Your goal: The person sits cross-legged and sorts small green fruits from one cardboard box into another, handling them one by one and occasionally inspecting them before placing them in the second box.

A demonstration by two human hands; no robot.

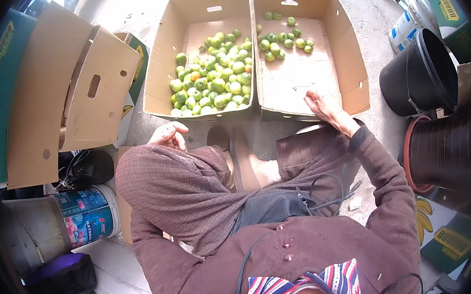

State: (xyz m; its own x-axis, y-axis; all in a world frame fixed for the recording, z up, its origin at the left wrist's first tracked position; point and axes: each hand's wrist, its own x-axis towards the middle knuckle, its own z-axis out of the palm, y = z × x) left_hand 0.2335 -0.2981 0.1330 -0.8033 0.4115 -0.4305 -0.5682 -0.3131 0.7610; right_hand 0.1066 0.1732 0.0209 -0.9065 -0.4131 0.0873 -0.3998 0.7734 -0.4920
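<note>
Two open cardboard boxes stand side by side on the ground before me. The left cardboard box (pixel 162 52) holds a pile of green tomatoes (pixel 217 85), a few turning orange. Fewer green tomatoes (pixel 272 45) lie towards the back and left of the right cardboard box (pixel 348 55). My right hand (pixel 324 105) is over the near edge of that right box, its fingers curled; I cannot tell whether it holds something small. Near my knee, just short of the left box, my left hand (pixel 169 135) rests with loosely bent fingers and nothing seen in it.
Flattened cardboard (pixel 98 88) and banana boxes (pixel 10 58) stand at the left, above a white bucket with a printed label (pixel 87 216) and a black bag (pixel 68 286). At the right are a black bucket (pixel 403 75), a brown ribbed container (pixel 444 148) and another banana box (pixel 447 228).
</note>
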